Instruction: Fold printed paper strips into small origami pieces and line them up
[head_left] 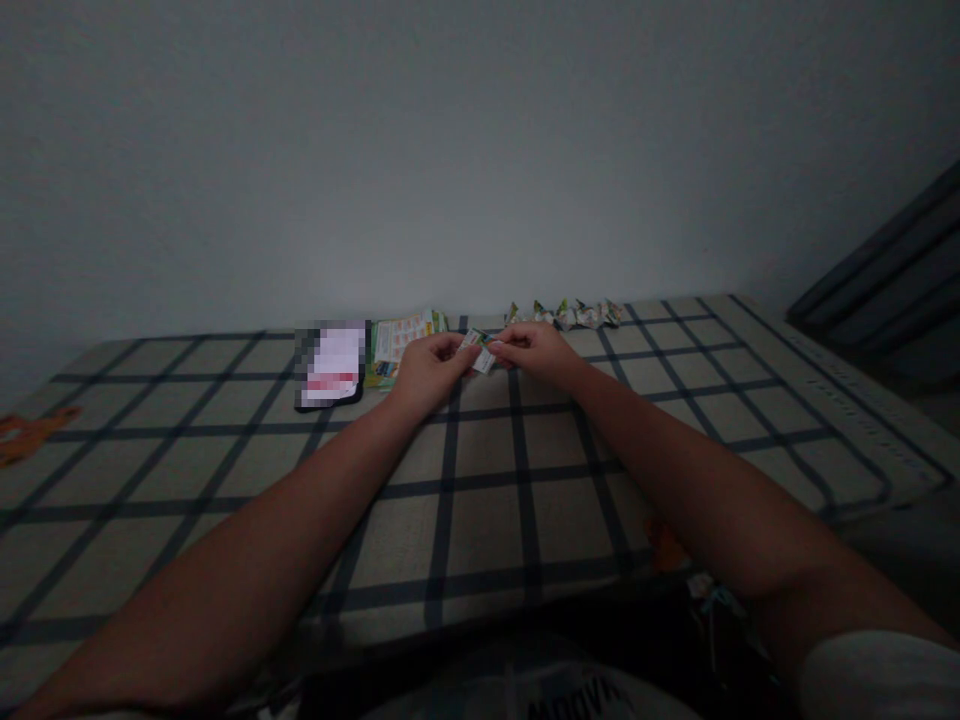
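Observation:
Between both hands is a small white and green printed wrapper (481, 352), held above the checked cloth. My left hand (429, 372) pinches its left side between thumb and fingers. On the right side, my right hand (541, 352) pinches it too, fingertips close together. Whether anything is inside the wrapper cannot be seen. Behind my left hand lies a larger green and white printed packet (397, 340), partly covered by the hand. Several small wrapped pieces (574, 315) in similar colours sit in a row beyond my right hand.
A phone (334, 362) with a lit, blurred screen lies left of the packet. The table wears a checked cloth (480, 540) with dark lines. A pale wall (480, 160) rises behind it. Orange patterns show on the cloth at far left (30, 432).

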